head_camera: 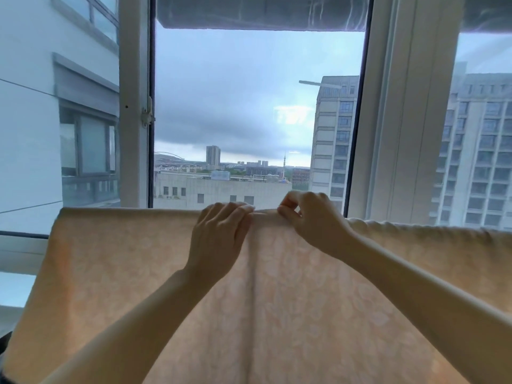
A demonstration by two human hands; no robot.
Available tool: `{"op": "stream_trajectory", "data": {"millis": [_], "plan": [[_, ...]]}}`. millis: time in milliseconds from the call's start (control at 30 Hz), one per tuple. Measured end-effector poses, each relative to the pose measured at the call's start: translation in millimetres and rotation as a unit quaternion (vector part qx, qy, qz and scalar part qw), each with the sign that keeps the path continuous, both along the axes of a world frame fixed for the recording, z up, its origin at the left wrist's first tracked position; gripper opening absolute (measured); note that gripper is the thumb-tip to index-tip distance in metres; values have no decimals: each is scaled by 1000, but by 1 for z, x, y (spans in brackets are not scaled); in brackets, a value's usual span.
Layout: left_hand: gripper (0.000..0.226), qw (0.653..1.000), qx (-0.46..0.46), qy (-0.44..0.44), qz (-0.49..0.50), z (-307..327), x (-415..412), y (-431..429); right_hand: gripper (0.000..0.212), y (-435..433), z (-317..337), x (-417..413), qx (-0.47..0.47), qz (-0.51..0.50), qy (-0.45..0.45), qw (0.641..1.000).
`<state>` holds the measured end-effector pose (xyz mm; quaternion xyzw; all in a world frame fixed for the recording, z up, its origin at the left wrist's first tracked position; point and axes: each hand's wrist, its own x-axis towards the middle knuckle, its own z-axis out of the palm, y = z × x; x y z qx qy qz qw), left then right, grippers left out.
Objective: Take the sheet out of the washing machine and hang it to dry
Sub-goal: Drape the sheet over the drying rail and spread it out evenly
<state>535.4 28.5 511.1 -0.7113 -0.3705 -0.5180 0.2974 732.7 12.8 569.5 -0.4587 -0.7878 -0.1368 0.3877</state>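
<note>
A: In front of the tall window (257,106), what takes up most of the view?

B: The glass itself, with white frames on both sides. Grey sky and apartment blocks (476,162) show beyond it. Below that is the sheet (124,286), pale peach with a faint leafy pattern. It is draped over something hidden under its top fold and hangs down towards the camera across nearly the whole width.

A: Is it flat?

B: Mostly. The left stretch of the fold is smooth and straight, while the right stretch is bunched and lumpy. A soft crease runs down the cloth from the point where the hands meet.

A: And the hands?

B: Both are raised to the top fold, close together but not touching. The left hand (219,239) lies with its fingers hooked over the fold and its thumb out of sight. The right hand (310,220) pinches the edge between thumb and forefinger, the other fingers curled.

A: Anything smaller?

B: A white latch (146,113) on the left frame, well above the sheet.
</note>
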Motion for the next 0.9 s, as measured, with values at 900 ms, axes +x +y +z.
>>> {"op": "stream_trajectory", "data": {"millis": [900], "plan": [[35,995,39,55,70,-13,23,-1,10,-19,-10,79,66,-72,29,995]]}}
